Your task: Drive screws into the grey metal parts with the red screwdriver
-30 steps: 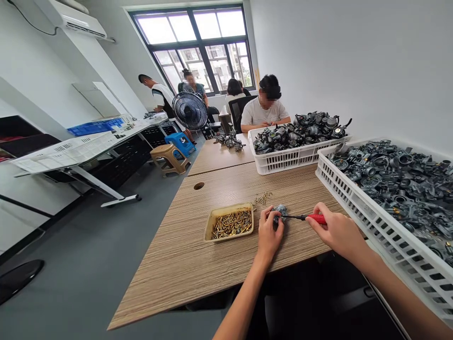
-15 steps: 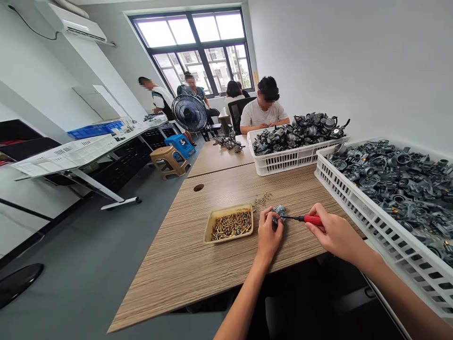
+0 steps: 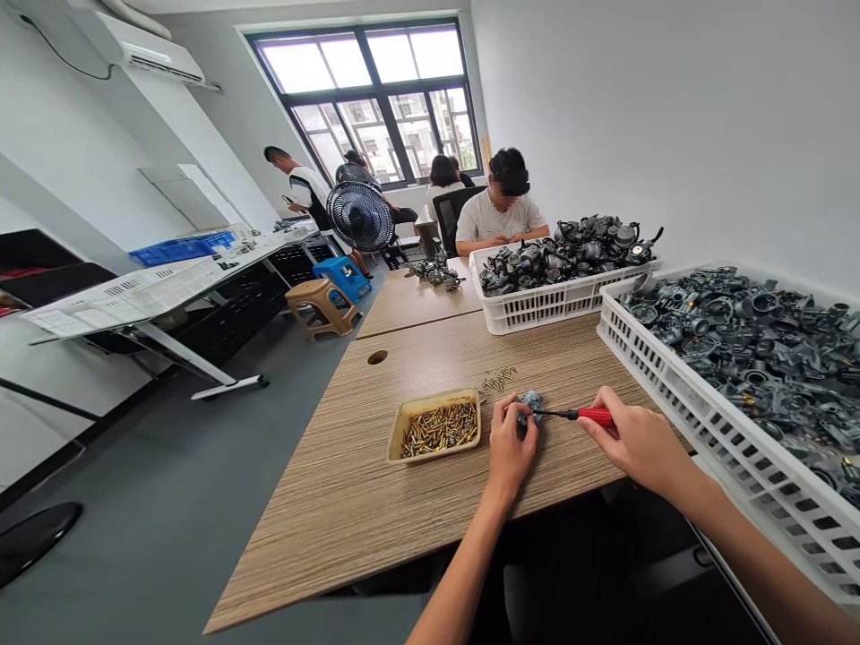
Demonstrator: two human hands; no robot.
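Observation:
On the wood-grain table, my left hand [image 3: 511, 441] is closed around a small grey metal carburetor body [image 3: 531, 400], partly covered by the fingers. My right hand [image 3: 635, 439] grips the red handle of a screwdriver [image 3: 594, 417]. Its dark shaft points left and its tip meets the metal part near my left fingertips; the exact contact spot is hidden. Left of my left hand stands a shallow beige tray [image 3: 393, 445] full of small brass pieces. A loose pile of similar brass pieces [image 3: 498, 378] lies just beyond the part.
To the right, a white crate [image 3: 645, 358] holds many grey metal bodies. Another white crate [image 3: 530, 313] with dark carburetors stands further back, before a seated person [image 3: 501, 215]. More metal parts [image 3: 436, 270] lie on the far table. A fan [image 3: 361, 215] and stools [image 3: 321, 306] stand left.
My hands, the screwdriver and the metal part stay almost in place. In the background, a person behind the fan has bent lower, and the standing person at the left has shifted an arm.

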